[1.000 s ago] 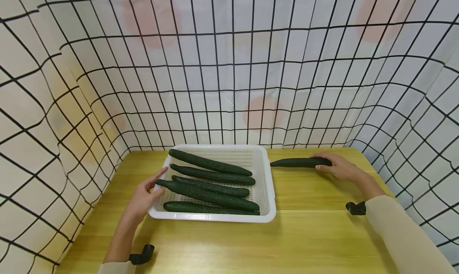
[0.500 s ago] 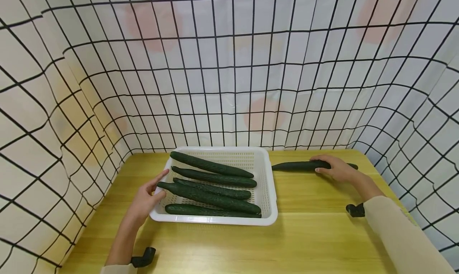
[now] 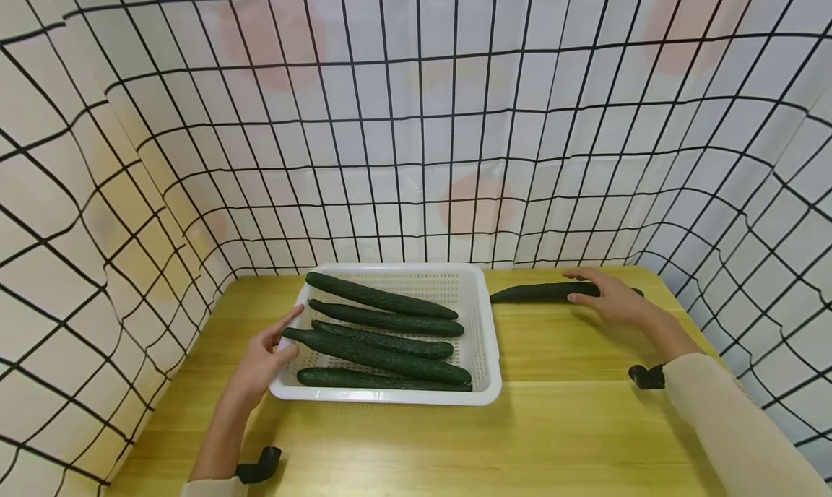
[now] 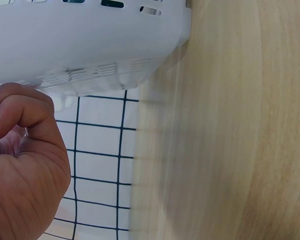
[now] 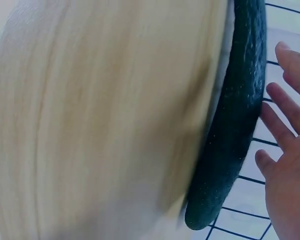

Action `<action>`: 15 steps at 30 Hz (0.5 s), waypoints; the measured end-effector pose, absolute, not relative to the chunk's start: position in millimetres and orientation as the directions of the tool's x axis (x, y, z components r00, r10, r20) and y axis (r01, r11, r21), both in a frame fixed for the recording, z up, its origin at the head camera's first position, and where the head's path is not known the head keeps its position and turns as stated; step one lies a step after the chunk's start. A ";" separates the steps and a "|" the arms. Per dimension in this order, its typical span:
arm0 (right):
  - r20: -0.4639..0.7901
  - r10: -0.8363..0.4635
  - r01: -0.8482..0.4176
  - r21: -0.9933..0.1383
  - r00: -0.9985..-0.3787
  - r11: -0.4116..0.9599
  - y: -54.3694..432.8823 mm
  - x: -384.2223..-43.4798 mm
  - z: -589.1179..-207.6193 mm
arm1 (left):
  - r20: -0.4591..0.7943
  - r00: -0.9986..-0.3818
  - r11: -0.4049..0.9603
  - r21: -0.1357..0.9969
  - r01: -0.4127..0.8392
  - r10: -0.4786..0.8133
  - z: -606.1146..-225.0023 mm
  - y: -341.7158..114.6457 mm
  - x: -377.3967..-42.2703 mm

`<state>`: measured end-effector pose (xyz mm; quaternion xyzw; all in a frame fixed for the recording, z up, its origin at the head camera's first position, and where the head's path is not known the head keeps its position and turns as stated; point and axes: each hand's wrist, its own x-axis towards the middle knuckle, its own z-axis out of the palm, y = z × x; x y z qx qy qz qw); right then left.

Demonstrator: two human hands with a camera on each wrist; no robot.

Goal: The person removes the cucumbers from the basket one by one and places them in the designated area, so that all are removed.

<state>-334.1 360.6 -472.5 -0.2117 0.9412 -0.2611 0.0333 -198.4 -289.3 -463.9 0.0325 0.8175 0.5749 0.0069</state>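
On the left, my left hand (image 3: 263,360) holds the left rim of a white plastic basket (image 3: 492,338), its thumb at the inner edge. The left wrist view shows that hand's curled fingers (image 4: 30,112) against the basket wall. Several dark green cucumbers (image 3: 383,320) lie lengthwise in the basket. To its right, another cucumber (image 3: 539,292) lies on the table, one tip close to the basket's right rim. Spread over this cucumber is my right hand (image 3: 614,300), holding nothing. Its fingers (image 5: 285,107) stand loosely apart beside the cucumber in the right wrist view.
A light wooden table (image 3: 416,446) carries everything. Black wire mesh (image 3: 422,157) backed by pale patterned sheeting stands along the back and both sides, close behind the basket. A black wrist mount (image 3: 646,376) sits at my right cuff.
My right hand has loosened from the cucumber on the table; its fingers have spread apart and more of the cucumber's right end shows. My left hand and the basket stay put.
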 end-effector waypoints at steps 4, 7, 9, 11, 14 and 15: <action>0.071 -0.433 -0.408 -0.496 -0.899 0.767 355.3 -333.6 -465.0 | 0.029 -0.998 0.341 0.939 0.047 0.059 -463.8 -289.6 -198.4; 0.071 -0.435 -0.410 -0.497 -0.898 0.765 351.4 -332.8 -460.7 | 0.026 -0.998 0.344 0.938 0.043 0.055 -463.3 -289.3 -198.7; 0.073 -0.429 -0.405 -0.502 -0.900 0.764 348.4 -331.5 -457.8 | 0.023 -0.998 0.342 0.939 0.040 0.054 -463.0 -289.0 -198.8; 0.070 -0.417 -0.392 -0.509 -0.906 0.767 344.3 -329.5 -453.8 | 0.021 -0.998 0.342 0.939 0.038 0.054 -462.8 -288.7 -198.6; 0.086 -0.410 -0.393 -0.516 -0.908 0.761 334.4 -326.7 -444.7 | 0.027 -0.998 0.333 0.942 0.045 0.061 -462.7 -288.6 -198.0; 0.094 -0.408 -0.394 -0.518 -0.908 0.759 329.9 -326.0 -440.8 | 0.027 -0.998 0.332 0.942 0.045 0.060 -462.8 -288.6 -197.7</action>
